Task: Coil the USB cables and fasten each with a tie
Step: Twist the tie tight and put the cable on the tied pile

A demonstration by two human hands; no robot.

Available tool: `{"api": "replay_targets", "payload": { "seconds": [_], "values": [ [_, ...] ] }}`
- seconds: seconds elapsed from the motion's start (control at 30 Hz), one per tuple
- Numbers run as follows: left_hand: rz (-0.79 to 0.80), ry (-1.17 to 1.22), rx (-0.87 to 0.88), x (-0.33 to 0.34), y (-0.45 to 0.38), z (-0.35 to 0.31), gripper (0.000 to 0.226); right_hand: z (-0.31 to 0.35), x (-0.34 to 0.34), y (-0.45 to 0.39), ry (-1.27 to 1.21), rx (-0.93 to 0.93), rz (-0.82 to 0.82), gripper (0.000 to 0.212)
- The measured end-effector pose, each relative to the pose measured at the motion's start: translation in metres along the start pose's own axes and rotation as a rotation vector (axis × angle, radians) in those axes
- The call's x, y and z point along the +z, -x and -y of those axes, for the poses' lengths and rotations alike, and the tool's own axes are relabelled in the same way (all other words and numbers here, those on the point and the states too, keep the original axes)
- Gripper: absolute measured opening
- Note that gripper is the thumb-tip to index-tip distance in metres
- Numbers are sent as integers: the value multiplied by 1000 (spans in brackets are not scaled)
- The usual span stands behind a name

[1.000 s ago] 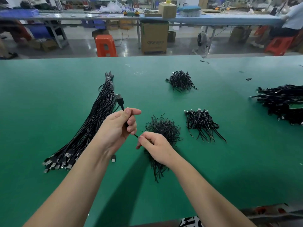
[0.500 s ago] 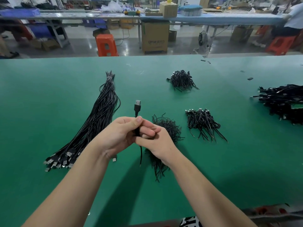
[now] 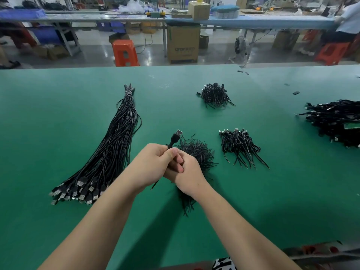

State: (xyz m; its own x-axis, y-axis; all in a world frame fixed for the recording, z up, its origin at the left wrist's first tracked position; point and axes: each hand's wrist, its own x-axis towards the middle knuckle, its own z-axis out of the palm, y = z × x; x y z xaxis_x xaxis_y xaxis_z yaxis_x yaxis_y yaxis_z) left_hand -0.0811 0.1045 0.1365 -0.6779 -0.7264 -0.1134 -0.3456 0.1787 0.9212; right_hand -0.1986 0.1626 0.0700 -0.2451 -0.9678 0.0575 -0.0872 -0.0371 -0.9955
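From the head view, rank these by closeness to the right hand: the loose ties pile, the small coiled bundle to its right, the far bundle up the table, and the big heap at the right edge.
From the right hand:
1. Loose ties pile, directly behind and under the hand.
2. Small coiled bundle, just to the right.
3. Far bundle, up the table, past the ties.
4. Big heap, at the table's right edge.

Single head-worn wide-angle view, looking forward and down along both forearms onto flat green mat-covered table. Hands close, centre frame; table's far edge across upper third. Beyond it, well apart, long blue workbench. Straight lines bow near edges.
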Motion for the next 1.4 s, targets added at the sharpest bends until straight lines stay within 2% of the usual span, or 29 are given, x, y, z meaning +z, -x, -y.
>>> {"api": "replay_targets", "payload": {
  "seconds": [0.13,0.37,0.53,0.63,0.73,0.8,0.9,0.97,1.1,1.27,1.4],
  "values": [
    [-27,51,-27,2,0,-2,38,0,1,0,-86,7,0,25],
    [108,83,-82,-5,0,5,38,-7,-1,1,79,65,-25,32],
    [105,12,-90,-5,-2,8,41,-7,-1,3,229,53,-22,29],
    [-33,-249,-17,-5,-6,9,40,-2,-7,3,430,-53,-66,16],
    [-182,-516,45,-6,-9,7,43,-1,-10,3,595,-174,-86,16],
    [-201,-625,48,-3,-8,8,48,-1,-8,2,747,-173,-36,26],
    [-252,-801,34,2,-7,13,50,-2,-5,1,891,-155,23,26],
    [-264,-739,60,-2,-10,16,47,1,-5,2,866,-138,19,26],
    [-187,-443,194,-16,-11,16,18,10,-6,4,851,-114,23,33],
    [-153,-464,189,-26,-19,20,25,14,-6,5,867,-88,81,31],
    [-166,-446,146,-27,-22,20,17,12,-3,2,727,-60,114,24]
  ]
}}
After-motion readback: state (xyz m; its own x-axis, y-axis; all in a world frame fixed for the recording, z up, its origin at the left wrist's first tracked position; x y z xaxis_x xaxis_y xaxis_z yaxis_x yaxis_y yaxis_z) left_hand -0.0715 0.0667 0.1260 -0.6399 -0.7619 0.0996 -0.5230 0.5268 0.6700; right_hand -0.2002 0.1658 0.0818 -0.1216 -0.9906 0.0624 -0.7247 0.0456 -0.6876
